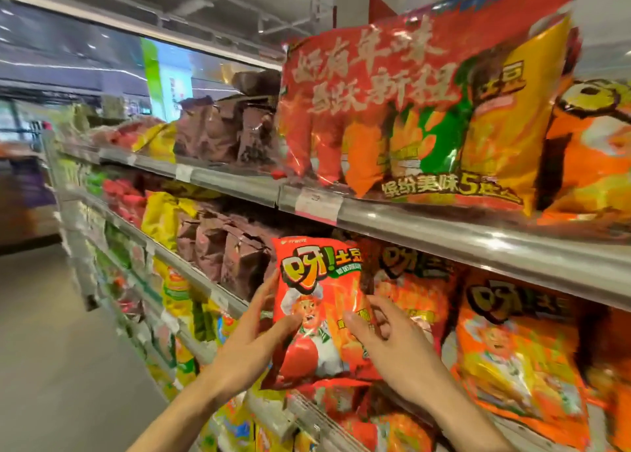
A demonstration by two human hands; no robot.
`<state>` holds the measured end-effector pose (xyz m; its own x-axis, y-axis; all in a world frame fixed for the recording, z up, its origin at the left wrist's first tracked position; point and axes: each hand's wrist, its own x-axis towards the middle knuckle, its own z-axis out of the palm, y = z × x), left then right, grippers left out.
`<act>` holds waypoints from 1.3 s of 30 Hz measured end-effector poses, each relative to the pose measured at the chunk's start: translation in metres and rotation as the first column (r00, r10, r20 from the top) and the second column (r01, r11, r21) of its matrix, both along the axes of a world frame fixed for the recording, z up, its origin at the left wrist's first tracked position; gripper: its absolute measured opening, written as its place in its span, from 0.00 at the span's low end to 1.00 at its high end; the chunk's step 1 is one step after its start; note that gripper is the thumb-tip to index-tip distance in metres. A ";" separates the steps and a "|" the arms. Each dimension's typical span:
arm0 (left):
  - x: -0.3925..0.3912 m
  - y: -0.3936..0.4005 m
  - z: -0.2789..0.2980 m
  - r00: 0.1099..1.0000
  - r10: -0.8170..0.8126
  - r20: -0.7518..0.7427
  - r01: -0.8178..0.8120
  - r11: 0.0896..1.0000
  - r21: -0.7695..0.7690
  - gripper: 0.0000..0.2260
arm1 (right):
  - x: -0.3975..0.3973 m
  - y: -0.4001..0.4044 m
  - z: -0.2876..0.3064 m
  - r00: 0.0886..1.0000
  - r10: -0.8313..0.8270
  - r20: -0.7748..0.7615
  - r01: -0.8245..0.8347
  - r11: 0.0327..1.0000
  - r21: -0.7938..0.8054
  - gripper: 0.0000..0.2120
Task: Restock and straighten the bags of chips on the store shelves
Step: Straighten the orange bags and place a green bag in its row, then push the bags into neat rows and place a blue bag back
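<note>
A red chip bag (316,301) with a cartoon chef stands upright at the front of the middle shelf. My left hand (254,339) grips its left edge, thumb on the front. My right hand (389,339) holds its right side, thumb across the front and fingers curled behind. To the right stand orange bags of the same brand (512,345), slightly tilted. Behind the red bag sits another orange bag (409,287), partly hidden.
A large red multipack (409,110) stands on the top shelf above a metal shelf rail (478,240) with price tags. Brown bags (235,257) and yellow bags (160,219) fill the shelves to the left. The aisle floor (51,349) lies at left.
</note>
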<state>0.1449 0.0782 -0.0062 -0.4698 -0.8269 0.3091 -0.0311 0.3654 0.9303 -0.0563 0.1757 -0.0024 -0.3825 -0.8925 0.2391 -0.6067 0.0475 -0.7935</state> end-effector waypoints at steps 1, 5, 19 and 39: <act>0.001 -0.014 0.000 1.000 -0.014 0.004 0.014 1.000 -0.002 0.31 | 0.002 -0.011 0.002 1.000 -0.014 -0.004 0.014 1.000 0.007 0.32; -0.005 -0.072 -0.003 0.992 -0.126 0.004 0.126 0.991 -0.036 0.33 | 0.016 -0.043 0.009 0.993 -0.113 -0.041 0.114 0.993 0.011 0.19; -0.059 -0.223 0.005 0.854 -0.497 0.154 0.519 0.835 -0.181 0.36 | 0.036 -0.097 0.003 0.631 -0.568 -0.529 0.623 0.777 -0.090 0.35; -0.089 -0.182 -0.030 0.876 -0.411 0.251 0.468 0.850 -0.241 0.31 | 0.000 -0.050 -0.040 0.464 -0.679 -0.569 0.793 0.605 -0.075 0.47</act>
<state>0.0558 -0.1034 -0.0363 -0.8339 -0.4083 0.3714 0.0378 0.6291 0.7764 -0.0563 0.1261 -0.0423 -0.7905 -0.3795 0.4807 -0.5574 0.7710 -0.3080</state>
